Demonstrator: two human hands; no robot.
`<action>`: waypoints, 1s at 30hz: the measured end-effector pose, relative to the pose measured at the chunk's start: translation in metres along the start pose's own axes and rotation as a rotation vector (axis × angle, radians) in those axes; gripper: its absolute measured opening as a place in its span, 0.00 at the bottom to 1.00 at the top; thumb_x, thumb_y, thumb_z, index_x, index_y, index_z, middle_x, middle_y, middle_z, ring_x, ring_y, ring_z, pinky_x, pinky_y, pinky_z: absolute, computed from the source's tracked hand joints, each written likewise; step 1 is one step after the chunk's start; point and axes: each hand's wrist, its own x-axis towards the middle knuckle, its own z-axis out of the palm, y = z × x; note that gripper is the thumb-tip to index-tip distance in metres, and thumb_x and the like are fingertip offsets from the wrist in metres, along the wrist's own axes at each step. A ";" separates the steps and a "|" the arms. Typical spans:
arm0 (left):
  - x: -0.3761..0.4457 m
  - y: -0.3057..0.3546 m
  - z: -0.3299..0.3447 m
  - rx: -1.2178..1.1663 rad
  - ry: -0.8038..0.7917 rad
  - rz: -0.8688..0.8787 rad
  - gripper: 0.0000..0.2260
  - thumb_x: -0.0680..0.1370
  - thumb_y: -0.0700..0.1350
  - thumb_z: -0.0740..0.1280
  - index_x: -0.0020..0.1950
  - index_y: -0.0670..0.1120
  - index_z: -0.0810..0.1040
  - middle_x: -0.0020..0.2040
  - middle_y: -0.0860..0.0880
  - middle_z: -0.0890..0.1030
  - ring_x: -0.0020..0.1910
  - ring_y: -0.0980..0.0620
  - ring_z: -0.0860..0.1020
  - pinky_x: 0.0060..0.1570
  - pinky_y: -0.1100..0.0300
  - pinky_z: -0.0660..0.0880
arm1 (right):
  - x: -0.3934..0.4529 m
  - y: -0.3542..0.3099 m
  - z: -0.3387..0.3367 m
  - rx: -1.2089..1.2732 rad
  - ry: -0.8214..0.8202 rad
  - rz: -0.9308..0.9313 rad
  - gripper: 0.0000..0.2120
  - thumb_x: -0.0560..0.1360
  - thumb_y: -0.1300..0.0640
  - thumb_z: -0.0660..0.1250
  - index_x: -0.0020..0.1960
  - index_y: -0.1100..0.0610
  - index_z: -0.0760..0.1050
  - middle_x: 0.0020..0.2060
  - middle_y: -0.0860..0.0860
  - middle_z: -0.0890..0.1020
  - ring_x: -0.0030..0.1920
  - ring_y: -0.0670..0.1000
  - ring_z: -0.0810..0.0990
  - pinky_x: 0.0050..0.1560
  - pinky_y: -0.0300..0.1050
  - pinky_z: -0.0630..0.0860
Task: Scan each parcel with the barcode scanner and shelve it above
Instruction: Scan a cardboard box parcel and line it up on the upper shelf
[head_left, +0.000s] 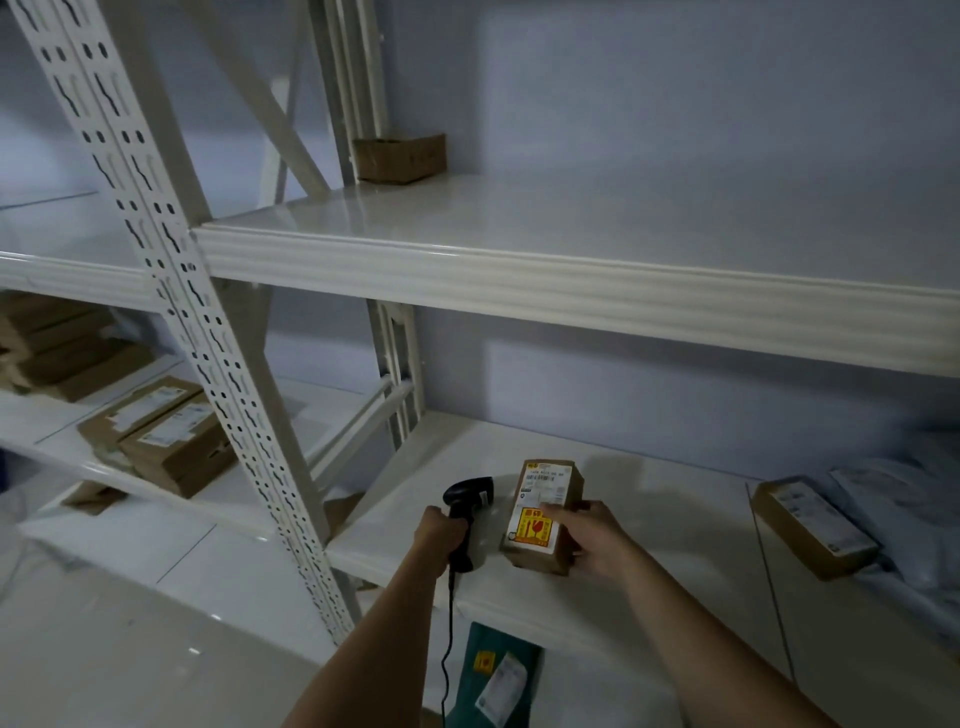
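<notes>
A small brown cardboard parcel (543, 512) with a white shipping label and a yellow-red fragile sticker is held over the lower shelf (649, 525), my right hand (589, 540) gripping its right side. My left hand (441, 535) grips the handle of a black barcode scanner (465, 501), whose head sits just left of the parcel, pointing up toward its label end. The scanner's cable hangs down along my left forearm. The upper shelf (571, 280) runs above, with one brown box (400, 156) at its back left.
A brown parcel (813, 527) and pale plastic mailers (904, 519) lie at the lower shelf's right end. A perforated white upright (208, 332) stands to the left. The neighbouring rack holds several brown parcels (161, 441). A green parcel (493, 675) lies below the shelf edge.
</notes>
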 end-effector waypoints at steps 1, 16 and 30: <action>0.005 -0.001 0.001 0.011 0.010 0.006 0.26 0.79 0.43 0.64 0.75 0.38 0.60 0.70 0.37 0.69 0.67 0.38 0.71 0.58 0.51 0.73 | 0.006 0.002 0.001 0.008 -0.005 0.012 0.21 0.72 0.56 0.77 0.63 0.59 0.78 0.54 0.57 0.85 0.55 0.59 0.84 0.60 0.61 0.79; 0.043 -0.005 0.031 0.245 -0.076 -0.034 0.24 0.79 0.45 0.65 0.70 0.35 0.65 0.65 0.36 0.73 0.62 0.39 0.75 0.61 0.49 0.76 | 0.048 -0.001 -0.017 0.050 0.011 0.061 0.22 0.73 0.61 0.75 0.65 0.57 0.76 0.58 0.57 0.84 0.58 0.59 0.82 0.59 0.60 0.79; 0.023 0.048 -0.033 -0.036 -0.269 0.132 0.17 0.75 0.29 0.65 0.63 0.39 0.71 0.44 0.41 0.78 0.39 0.45 0.81 0.39 0.50 0.79 | 0.039 -0.017 -0.007 0.041 0.113 -0.050 0.29 0.70 0.60 0.78 0.68 0.59 0.70 0.59 0.58 0.81 0.57 0.59 0.81 0.51 0.56 0.82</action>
